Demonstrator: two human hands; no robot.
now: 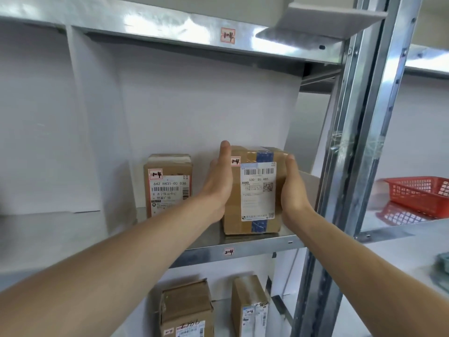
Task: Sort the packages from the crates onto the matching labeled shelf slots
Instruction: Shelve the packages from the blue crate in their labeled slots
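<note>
A brown cardboard package (255, 190) with a white shipping label and a small red "1-4" tag stands upright on the metal shelf (255, 246). My left hand (218, 183) lies flat against its left side and my right hand (294, 190) against its right side, fingers straight, pressing the box between them. The slot's "1-4" label (228, 35) is stuck on the beam above. A second "1-4" package (167, 184) stands to the left, apart from the held one.
A "2-4" label (228, 251) marks the shelf edge below, where two more cardboard packages (187, 310) (250, 307) stand. A shiny metal upright (352, 142) borders the slot on the right. A red plastic basket (420, 193) sits on the neighbouring shelf.
</note>
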